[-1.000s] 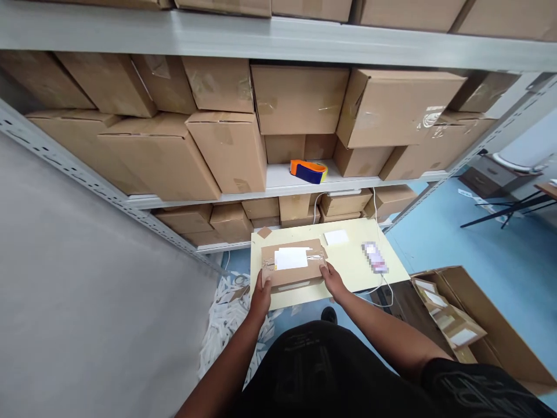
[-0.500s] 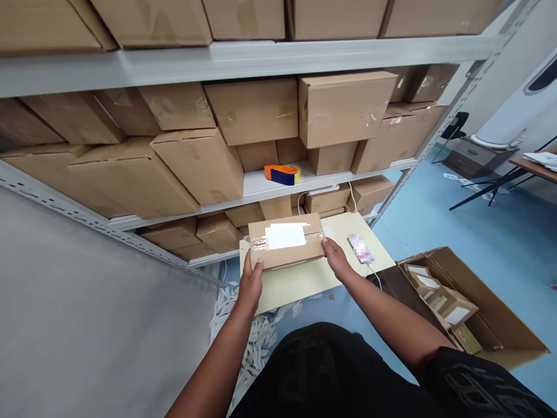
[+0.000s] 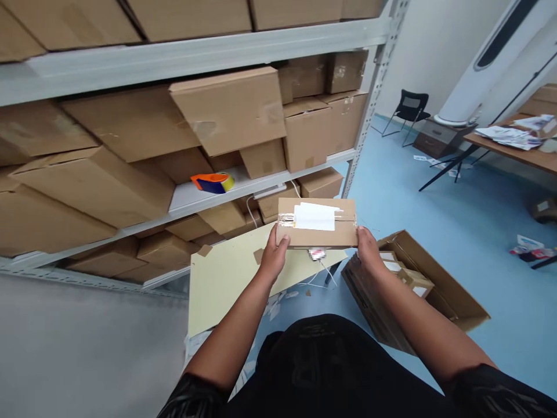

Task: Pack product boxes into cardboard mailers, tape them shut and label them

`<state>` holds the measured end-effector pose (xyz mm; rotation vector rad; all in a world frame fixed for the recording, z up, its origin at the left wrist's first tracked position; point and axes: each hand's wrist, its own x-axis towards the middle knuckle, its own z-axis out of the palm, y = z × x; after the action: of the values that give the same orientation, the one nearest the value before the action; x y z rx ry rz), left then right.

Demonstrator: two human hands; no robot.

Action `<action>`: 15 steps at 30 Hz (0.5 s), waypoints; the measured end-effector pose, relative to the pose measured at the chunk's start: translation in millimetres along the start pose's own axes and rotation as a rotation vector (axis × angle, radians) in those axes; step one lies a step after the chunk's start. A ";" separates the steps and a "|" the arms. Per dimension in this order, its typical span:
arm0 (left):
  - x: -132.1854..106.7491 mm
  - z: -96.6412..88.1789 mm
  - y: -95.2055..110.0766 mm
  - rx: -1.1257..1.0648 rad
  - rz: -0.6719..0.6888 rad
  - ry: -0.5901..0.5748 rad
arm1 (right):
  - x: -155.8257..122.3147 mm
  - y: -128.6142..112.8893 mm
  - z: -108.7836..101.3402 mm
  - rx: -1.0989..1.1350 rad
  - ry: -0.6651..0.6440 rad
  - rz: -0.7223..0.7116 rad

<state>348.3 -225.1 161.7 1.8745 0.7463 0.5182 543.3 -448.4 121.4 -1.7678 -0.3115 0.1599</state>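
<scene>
Between my two hands is a small brown cardboard box (image 3: 317,237), held up above the pale yellow table (image 3: 226,273). A white label (image 3: 315,216) and shiny clear tape cover part of its top. My left hand (image 3: 275,252) grips the box's left end, thumb on the near face. At the opposite end, my right hand (image 3: 369,247) is closed on it, most of its fingers hidden. Beneath the box a phone (image 3: 317,254) with a white cable shows in part on the table.
Metal shelving (image 3: 261,190) full of cardboard boxes stands ahead. A tape dispenser (image 3: 213,182) lies on its middle shelf. At right, a large open carton (image 3: 452,273) on the blue floor contains several small labelled boxes. Farther back are a black chair (image 3: 411,107) and a desk (image 3: 513,148) with papers.
My view has turned to the right. Both hands carry the box rightward across the table, closer to the large carton, and it now covers most of the phone.
</scene>
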 end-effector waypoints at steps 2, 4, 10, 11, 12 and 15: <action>13.3 40.9 16.4 -0.073 -0.018 -0.075 | 10.4 10.5 -38.3 -0.034 0.067 0.038; 27.2 79.8 30.5 -0.126 -0.027 -0.157 | 17.5 20.5 -72.4 -0.078 0.166 0.115; 73.0 183.9 50.5 -0.092 0.001 -0.448 | 19.1 55.6 -145.2 -0.146 0.430 0.256; 80.6 200.6 52.0 -0.088 0.012 -0.500 | 16.9 61.9 -154.2 -0.156 0.465 0.262; 87.7 217.2 53.6 -0.091 0.028 -0.553 | 14.4 67.8 -162.7 -0.162 0.504 0.272; 105.2 265.7 60.1 -0.130 0.093 -0.705 | 5.3 80.2 -186.3 -0.168 0.646 0.326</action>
<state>611.1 -342.8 113.3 1.8007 0.1525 -0.0557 609.5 -636.7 84.6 -1.9225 0.4418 -0.2145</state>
